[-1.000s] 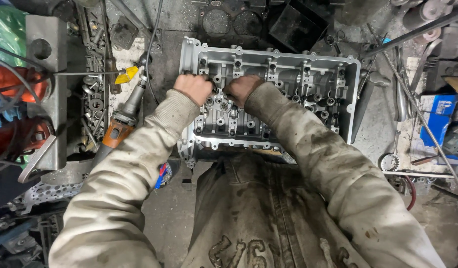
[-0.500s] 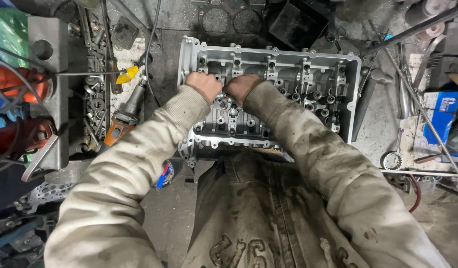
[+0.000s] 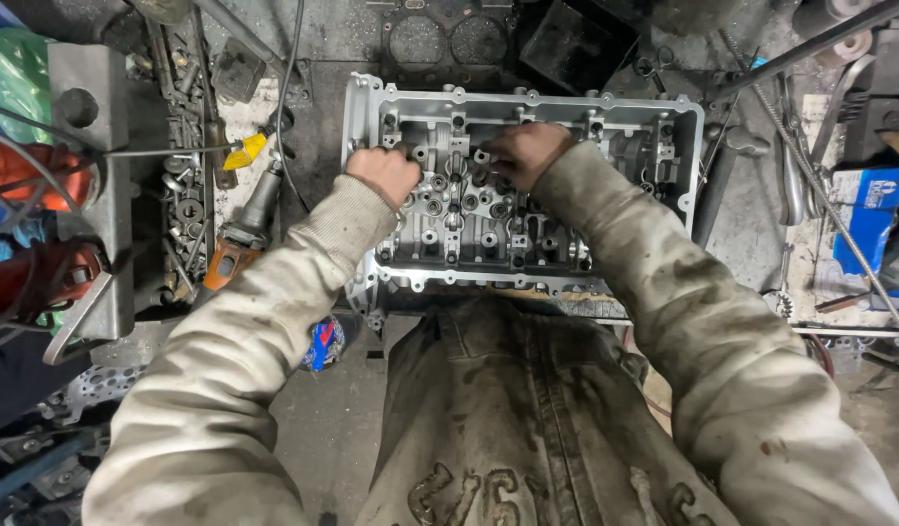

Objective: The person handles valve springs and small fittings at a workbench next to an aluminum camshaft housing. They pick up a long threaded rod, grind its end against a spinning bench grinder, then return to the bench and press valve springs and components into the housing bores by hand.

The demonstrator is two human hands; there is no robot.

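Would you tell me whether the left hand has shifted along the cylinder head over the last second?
No: the left hand rests at the same left-end spot on the cylinder head.

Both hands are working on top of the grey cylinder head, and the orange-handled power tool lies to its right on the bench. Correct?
Not quite. In the head view the left hand and right hand are on the cylinder head, but the orange-handled power tool lies to its left on the bench, not its right.
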